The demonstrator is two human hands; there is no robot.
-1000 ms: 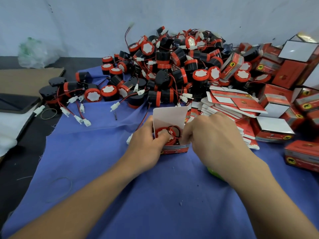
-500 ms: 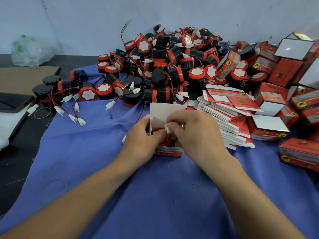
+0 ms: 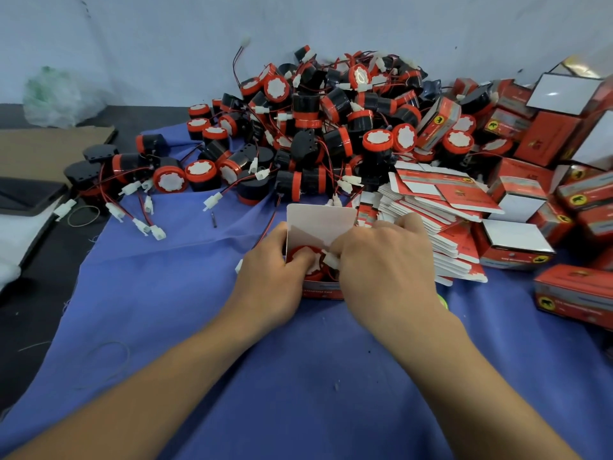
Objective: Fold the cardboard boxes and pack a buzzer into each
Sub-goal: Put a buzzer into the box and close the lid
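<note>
A small red and white cardboard box (image 3: pixel 321 220) stands open on the blue cloth with its white lid flap raised. A red-rimmed buzzer (image 3: pixel 306 258) sits inside it. My left hand (image 3: pixel 268 280) grips the box's left side, thumb over the buzzer. My right hand (image 3: pixel 381 263) pinches the buzzer's white connector (image 3: pixel 331 259) at the box opening. A big heap of black and red buzzers (image 3: pixel 318 127) with red wires lies behind. A stack of flat unfolded boxes (image 3: pixel 438 210) lies just right of the box.
Closed red boxes (image 3: pixel 517 240) are piled at the right, one (image 3: pixel 577 293) near my right forearm. The blue cloth (image 3: pixel 166 293) covers the table. Brown cardboard (image 3: pixel 39 151) and a plastic bag (image 3: pixel 56 94) lie at the far left. A rubber band (image 3: pixel 83 215) lies by loose connectors.
My right hand has brought the white connector down toward the buzzer inside the box. My left hand keeps its grip on the box.
</note>
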